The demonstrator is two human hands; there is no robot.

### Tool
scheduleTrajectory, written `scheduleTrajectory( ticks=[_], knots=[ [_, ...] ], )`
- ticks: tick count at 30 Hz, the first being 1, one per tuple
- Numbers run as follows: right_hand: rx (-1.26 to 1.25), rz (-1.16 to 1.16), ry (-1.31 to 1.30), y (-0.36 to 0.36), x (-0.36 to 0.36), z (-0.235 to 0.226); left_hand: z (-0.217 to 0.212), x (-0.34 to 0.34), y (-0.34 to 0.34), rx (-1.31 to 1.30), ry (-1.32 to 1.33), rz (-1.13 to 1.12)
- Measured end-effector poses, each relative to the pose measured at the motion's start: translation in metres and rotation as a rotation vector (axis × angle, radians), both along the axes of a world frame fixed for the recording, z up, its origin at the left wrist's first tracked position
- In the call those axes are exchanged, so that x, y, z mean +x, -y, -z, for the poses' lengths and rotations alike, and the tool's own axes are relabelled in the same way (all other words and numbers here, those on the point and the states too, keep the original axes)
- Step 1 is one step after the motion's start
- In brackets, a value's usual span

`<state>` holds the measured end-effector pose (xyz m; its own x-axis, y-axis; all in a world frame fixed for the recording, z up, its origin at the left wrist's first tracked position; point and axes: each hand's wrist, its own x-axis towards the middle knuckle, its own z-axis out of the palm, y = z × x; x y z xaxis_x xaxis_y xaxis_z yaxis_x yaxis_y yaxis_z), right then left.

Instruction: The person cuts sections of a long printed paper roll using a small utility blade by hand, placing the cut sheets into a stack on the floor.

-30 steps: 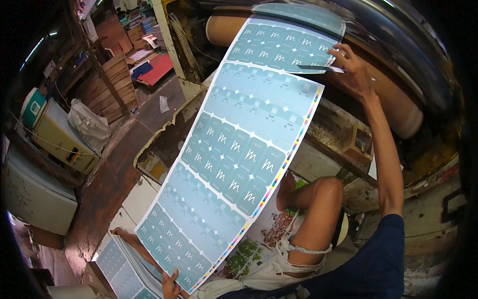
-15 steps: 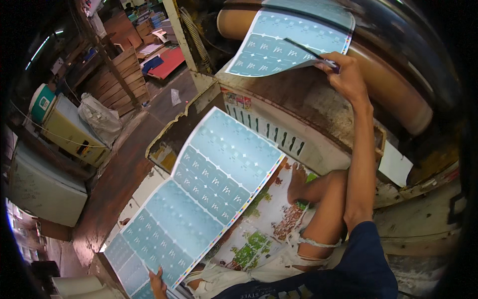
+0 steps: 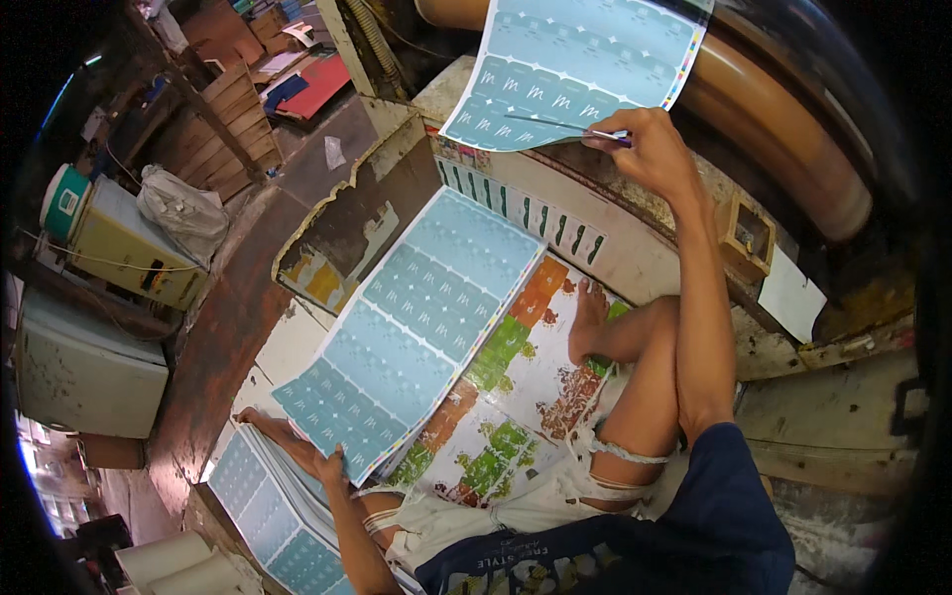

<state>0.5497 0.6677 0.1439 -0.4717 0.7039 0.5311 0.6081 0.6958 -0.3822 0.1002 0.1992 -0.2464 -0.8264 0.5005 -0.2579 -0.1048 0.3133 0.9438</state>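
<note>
My left hand (image 3: pixel 335 468), low in the view, is closed on the near edge of a teal printed sheet (image 3: pixel 397 307). That sheet slopes away from me across white and coloured printed boards. My right hand (image 3: pixel 650 149) is raised and closed round a long thin-bladed tool (image 3: pixel 555 123) with a purple handle; its exact kind is unclear. The blade lies across the near part of an upper teal sheet (image 3: pixel 585 59), which hangs in front of the brown roller. Whether the right fingers also pinch this sheet's edge cannot be made out.
A stack of teal sheets (image 3: pixel 263 501) lies at lower left beside my bent leg. The brown roller (image 3: pixel 783 139) stands at the far right, with a small wooden box (image 3: pixel 746 236) below it. A worn metal panel (image 3: pixel 347 213) rises left of the sheet.
My left hand has moved forward with the lower sheet, uncovering the stack behind it. My right hand has shifted left, and the tool's blade now lies flatter. The view has shifted a little.
</note>
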Motion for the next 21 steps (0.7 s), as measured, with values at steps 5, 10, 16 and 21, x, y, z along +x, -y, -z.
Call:
scheduleTrajectory(
  ticks=[5,10,16,21],
  knots=[
    [-0.065,-0.163,0.044,0.003,-0.035,0.006,0.066,-0.056,0.038,-0.058,-0.259,-0.054],
    [-0.213,-0.141,0.143,-0.007,-0.028,0.025,0.039,0.031,-0.035,-0.794,-0.758,0.058],
    [-0.471,-0.236,0.226,0.013,-0.053,0.021,0.025,0.070,-0.041,-1.265,-0.572,0.305],
    [-0.317,-0.388,0.245,0.017,-0.075,0.024,0.087,0.031,0.004,-1.341,-0.385,0.195]
  ],
)
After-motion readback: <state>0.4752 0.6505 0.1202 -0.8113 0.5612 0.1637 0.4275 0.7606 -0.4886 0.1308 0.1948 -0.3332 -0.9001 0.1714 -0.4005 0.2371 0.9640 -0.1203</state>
